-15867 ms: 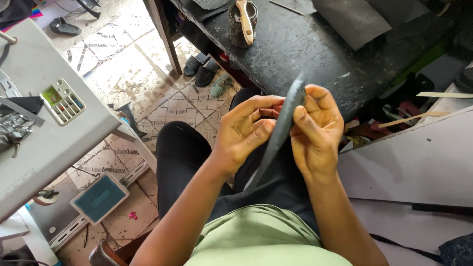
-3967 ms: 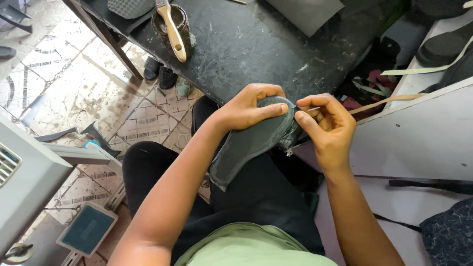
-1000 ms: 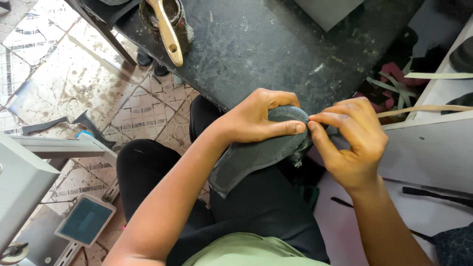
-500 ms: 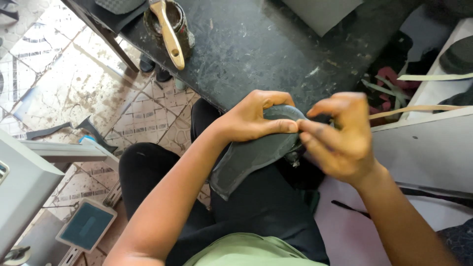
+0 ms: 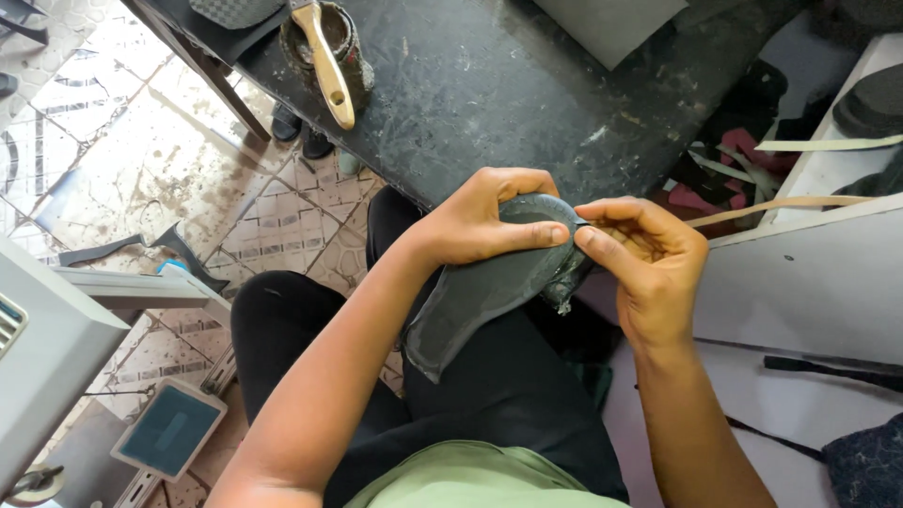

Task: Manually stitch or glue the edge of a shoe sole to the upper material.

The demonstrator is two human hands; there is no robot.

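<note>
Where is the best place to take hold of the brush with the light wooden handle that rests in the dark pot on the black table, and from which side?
Grip the light wooden handle near its rounded free end, coming from above on the person's side. That end juts over the rim of the dark pot, while the bristle end seems to sit inside it.

Two bare hands, left hand (image 5: 480,221) and right hand (image 5: 654,268), one dark grey curved shoe sole piece (image 5: 480,292), one grimy round pot (image 5: 324,42) far left, one wooden-handled brush (image 5: 324,61), one black worktable (image 5: 527,89), two tan strips (image 5: 781,202) right, one teal-topped foot pedal (image 5: 169,433) near left.
</note>
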